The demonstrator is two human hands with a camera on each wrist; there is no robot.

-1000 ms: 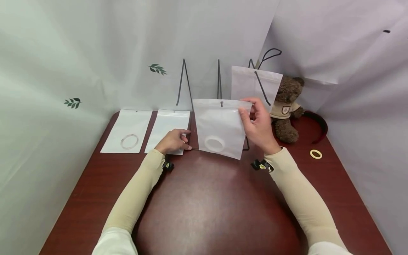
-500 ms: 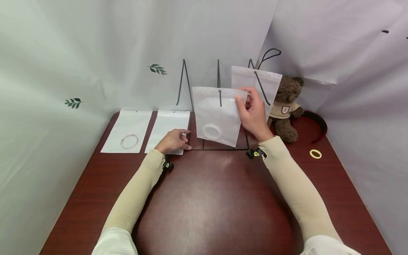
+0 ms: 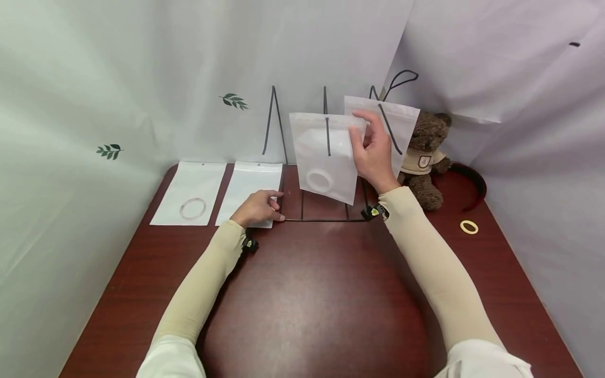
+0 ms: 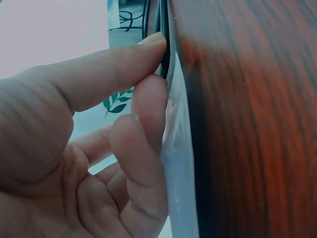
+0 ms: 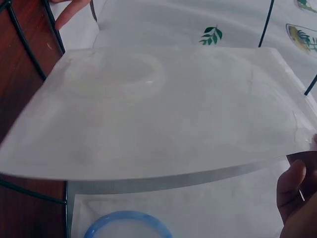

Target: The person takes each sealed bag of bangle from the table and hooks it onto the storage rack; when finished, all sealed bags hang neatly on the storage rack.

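My right hand [image 3: 375,155] pinches the upper right corner of a translucent zip bag [image 3: 304,152]. A white ring [image 3: 309,179] shows in the bag's lower part. The middle prong [image 3: 329,142] of a black wire rack [image 3: 326,220] passes through the bag's top hole. My left hand [image 3: 257,207] holds the rack at its front left corner, thumb on the black wire [image 4: 165,64]. Behind my right hand, another zip bag [image 3: 404,123] hangs on the right prong. A blue ring [image 5: 124,215] shows through that bag in the right wrist view.
Two white zip bags [image 3: 181,184] lie flat at the left, one showing a ring [image 3: 181,209]; the other [image 3: 250,178] lies partly under my left hand. At the right are a brown teddy bear [image 3: 427,157], a dark red headband [image 3: 476,176] and a pale yellow ring [image 3: 475,231].
My right hand has moved up with the zip bag, which has slid back along the middle prong, leaving more of the prong's front end showing. My left hand has stayed on the rack.
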